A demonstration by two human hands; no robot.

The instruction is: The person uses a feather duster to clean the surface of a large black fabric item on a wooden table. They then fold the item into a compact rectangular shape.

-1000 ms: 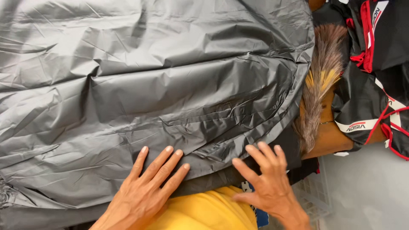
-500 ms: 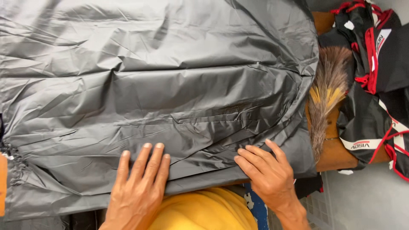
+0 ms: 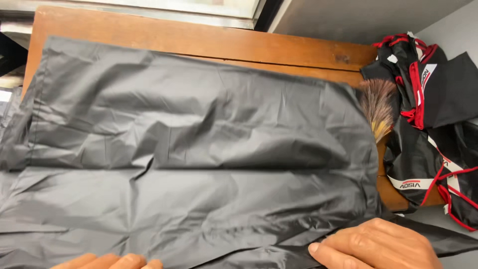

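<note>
Both hands lying flat and open, left hand [image 3: 107, 261] and right hand [image 3: 373, 245] pressing the near edge of the grey sheet [image 3: 199, 149] spreading beyond them across the wooden table [image 3: 199, 40], feather duster [image 3: 377, 107] crowding beyond the right hand.

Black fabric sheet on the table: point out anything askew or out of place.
The black fabric sheet lies creased and crooked, its left edge hanging off the wooden table. A feather duster pokes out from under its right edge, beside heaped black-and-red garments. No tears visible.
</note>
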